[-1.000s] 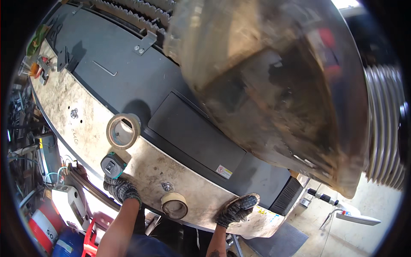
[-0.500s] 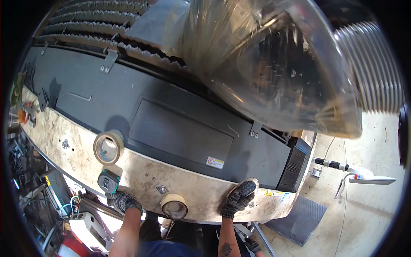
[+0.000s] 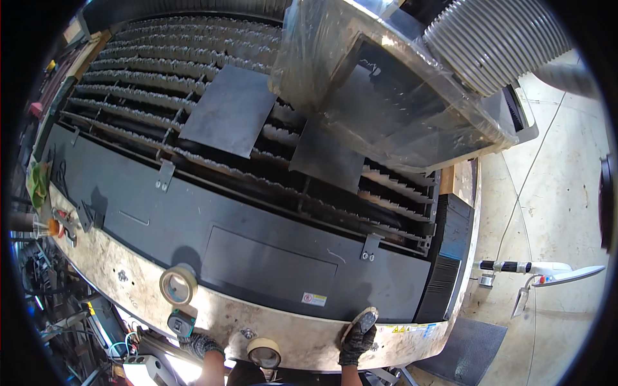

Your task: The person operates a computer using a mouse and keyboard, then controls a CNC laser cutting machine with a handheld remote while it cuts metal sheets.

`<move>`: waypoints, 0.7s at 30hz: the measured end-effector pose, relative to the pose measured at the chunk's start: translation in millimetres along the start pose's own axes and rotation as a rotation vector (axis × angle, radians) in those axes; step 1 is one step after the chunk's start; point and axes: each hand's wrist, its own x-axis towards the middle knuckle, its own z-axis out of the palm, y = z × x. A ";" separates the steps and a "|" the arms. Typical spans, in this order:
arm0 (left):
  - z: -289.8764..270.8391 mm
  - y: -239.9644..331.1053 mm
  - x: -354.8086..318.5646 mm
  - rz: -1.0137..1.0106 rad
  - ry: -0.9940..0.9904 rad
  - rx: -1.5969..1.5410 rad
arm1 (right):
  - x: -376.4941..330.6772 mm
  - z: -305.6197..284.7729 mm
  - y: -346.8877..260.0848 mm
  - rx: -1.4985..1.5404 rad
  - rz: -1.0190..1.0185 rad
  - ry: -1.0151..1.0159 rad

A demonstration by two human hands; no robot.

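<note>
My left hand (image 3: pixel 205 346), in a dark knit glove, rests at the near edge of the stained beige ledge (image 3: pixel 222 315). It is right beside a black and teal tape measure (image 3: pixel 181 323); its fingertips are hard to see, so a grip on it cannot be confirmed. My right hand (image 3: pixel 356 346), gloved alike, is closed around a dark oval object with a pale rim (image 3: pixel 365 320), held against the ledge; I cannot make out its kind. A wide roll of tape (image 3: pixel 194 285) stands past the tape measure. A second roll of tape (image 3: pixel 276 350) sits between my hands.
Beyond the ledge runs a dark metal cover (image 3: pixel 270 257), then a bed of jagged slats (image 3: pixel 148 83) with a grey sheet metal piece (image 3: pixel 232 109). A plastic-wrapped machine head (image 3: pixel 399 96) and a ribbed hose (image 3: pixel 499 42) overhang it. A dark mat (image 3: pixel 467 350) lies on the floor at right.
My view has lifted, showing more of the slatted bed and the sheet metal. Both hands appear lower in the picture but keep their places on the ledge. The tape measure and rolls look unmoved.
</note>
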 end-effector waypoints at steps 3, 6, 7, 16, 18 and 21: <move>-18.1 32.0 -17.9 -0.019 -0.007 -0.044 | 8.4 -2.9 -6.6 -0.061 0.128 -0.026; -17.3 48.7 -27.0 -0.026 -0.025 -0.081 | 10.3 2.8 -15.8 -0.164 0.082 0.027; -19.1 51.0 -27.9 -0.040 -0.023 -0.098 | 10.9 9.2 -21.0 -0.241 0.035 0.065; -42.6 56.7 -40.8 -0.149 -0.061 -0.244 | 13.0 -2.9 9.3 -0.007 0.077 0.007; -45.9 52.6 -41.5 -0.168 -0.075 -0.270 | 10.1 -4.9 7.9 -0.010 0.046 0.000; -43.8 45.2 -37.6 -0.203 -0.098 -0.303 | 7.1 -3.6 -8.4 -0.056 0.025 -0.066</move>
